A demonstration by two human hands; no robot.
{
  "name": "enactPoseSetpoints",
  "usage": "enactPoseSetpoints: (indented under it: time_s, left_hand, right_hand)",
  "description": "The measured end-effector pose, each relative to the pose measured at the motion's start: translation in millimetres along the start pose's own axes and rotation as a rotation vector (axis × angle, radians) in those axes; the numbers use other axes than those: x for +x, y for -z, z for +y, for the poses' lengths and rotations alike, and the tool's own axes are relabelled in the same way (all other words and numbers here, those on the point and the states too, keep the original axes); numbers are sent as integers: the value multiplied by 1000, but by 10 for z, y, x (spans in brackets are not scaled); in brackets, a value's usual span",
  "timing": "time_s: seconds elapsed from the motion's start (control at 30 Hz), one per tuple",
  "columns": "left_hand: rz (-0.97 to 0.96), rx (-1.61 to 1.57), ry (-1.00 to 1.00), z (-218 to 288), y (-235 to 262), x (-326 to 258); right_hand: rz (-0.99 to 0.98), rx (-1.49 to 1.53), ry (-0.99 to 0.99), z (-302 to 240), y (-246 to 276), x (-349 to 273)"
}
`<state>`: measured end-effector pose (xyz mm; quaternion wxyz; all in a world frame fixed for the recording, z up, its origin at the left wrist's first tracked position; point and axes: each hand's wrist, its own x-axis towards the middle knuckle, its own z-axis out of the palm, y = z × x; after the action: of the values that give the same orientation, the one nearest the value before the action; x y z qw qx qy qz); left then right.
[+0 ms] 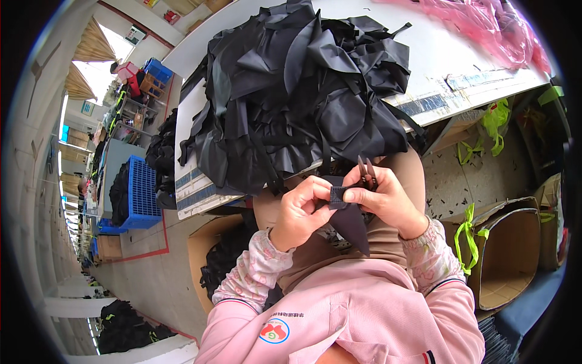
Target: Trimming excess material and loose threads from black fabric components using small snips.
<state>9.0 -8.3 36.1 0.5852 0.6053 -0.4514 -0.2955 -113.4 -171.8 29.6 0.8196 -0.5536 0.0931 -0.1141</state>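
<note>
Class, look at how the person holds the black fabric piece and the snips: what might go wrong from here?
The thread snips in the right hand sit close to the left hand, so they might nick its fingers. The black fabric piece might get cut. The fabric heap overhangs the table and may slide off.

Black fabric piece (348, 218), pointed lower end hanging over the lap, top edge pinched, small thread snips (366, 171) above it
</note>
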Motion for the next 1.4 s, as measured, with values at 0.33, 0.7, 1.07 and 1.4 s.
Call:
enactPoseSetpoints:
  time_s: [0.33,0.7,1.07,1.4]
  left_hand:
    - [27,-550,44,15,-157,-6]
    - [393,-111,-194,-121,-151,-48]
    - [365,-24,-190,-147,-143,-108]
    - [347,37,-198,-162,-183,-131]
  right_hand:
    - [-32,145,-72,220,21,66]
    - [161,-405,188,172,-85,-238]
    - [-14,-63,-67,208,-271,-295]
    - [111,-439,273,218,-300,-217]
